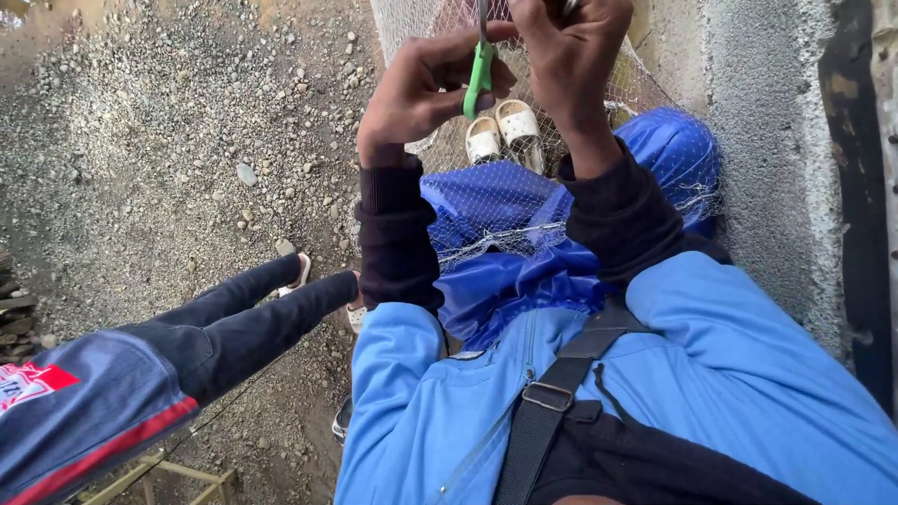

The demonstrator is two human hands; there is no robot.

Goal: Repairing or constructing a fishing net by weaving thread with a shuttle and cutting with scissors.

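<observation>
My left hand (419, 92) is raised in front of me, its fingers pinched on a slim green netting tool (478, 82) that hangs upright. Right beside it, my right hand (569, 51) is closed on the white mesh net (524, 201); what lies inside its fingers is hidden. The net hangs from above and drapes over my blue trousers (510, 281). Through the mesh I see my feet in white sandals (503, 133). Both sleeves are dark cuffs under a light blue jacket.
Another person stands close on my left, with dark-trousered legs (253, 313) and a blue jacket with a red stripe (84, 411). Gravel ground (168, 159) spreads left. A rough grey concrete wall (767, 140) runs along the right. A wooden frame (178, 472) lies at the bottom left.
</observation>
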